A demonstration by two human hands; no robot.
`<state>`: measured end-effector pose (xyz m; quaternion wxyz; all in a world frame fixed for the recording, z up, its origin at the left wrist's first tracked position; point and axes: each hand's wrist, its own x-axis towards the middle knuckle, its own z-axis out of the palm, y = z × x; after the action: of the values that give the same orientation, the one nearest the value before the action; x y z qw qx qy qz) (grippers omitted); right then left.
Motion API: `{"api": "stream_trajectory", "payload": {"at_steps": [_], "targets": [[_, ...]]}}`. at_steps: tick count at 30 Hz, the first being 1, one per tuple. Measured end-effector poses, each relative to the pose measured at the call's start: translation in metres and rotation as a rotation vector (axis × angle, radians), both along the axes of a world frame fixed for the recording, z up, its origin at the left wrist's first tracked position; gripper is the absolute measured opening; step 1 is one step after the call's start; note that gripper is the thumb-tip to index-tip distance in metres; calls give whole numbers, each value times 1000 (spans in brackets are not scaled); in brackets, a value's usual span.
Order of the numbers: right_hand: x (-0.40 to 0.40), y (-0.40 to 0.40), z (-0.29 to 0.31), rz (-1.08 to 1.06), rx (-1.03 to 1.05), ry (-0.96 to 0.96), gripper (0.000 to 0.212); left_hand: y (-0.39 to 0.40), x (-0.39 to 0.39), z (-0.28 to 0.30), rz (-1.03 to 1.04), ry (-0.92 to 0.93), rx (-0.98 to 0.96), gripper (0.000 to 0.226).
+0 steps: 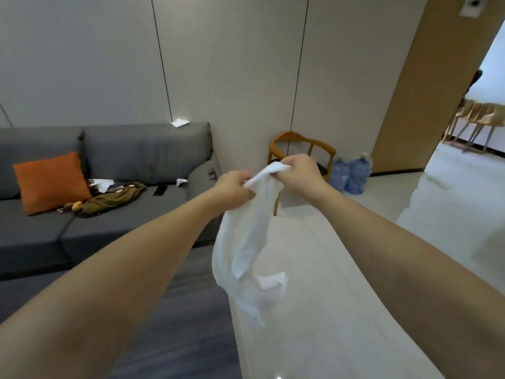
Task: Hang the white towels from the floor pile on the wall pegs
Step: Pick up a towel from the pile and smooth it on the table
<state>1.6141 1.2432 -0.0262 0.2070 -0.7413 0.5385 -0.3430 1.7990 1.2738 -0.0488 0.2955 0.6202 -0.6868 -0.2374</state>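
Hands [235,191] [296,173] apparently pinch towel [246,255] edge above floor [355,269].

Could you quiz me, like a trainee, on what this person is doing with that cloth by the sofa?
1. True or false: only the left hand holds the white towel.
2. Which thing stands right behind the hands? A) a wooden chair B) a floor lamp C) a ladder
3. What colour is the cushion on the grey sofa?

Key
1. False: the right hand grips the towel's top edge too, and the rest hangs free below.
2. A: the wooden chair stands against the wall, beside the blue water bottles.
3. Orange: the orange cushion leans against the sofa's back.
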Motion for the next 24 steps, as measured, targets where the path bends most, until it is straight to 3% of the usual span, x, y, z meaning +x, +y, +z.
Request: {"api": "stream_trajectory", "payload": {"at_steps": [5,10,14,19,24], "targets": [[-29,-98,15,72,-93,-97,35,-103,-65,1,15,259,-37,20],[-71,-205,8,197,167,-344,27,-196,-78,32,141,356,-147,18],[-52,-263,18,304,294,-535,25,-244,-60,44,265,443,-112,18],[17,-314,24,471,255,-383,43,-279,-12,54,271,401,-73,17],[86,-347,11,708,295,0,40,-281,75,52,492,331,-121,19]]}}
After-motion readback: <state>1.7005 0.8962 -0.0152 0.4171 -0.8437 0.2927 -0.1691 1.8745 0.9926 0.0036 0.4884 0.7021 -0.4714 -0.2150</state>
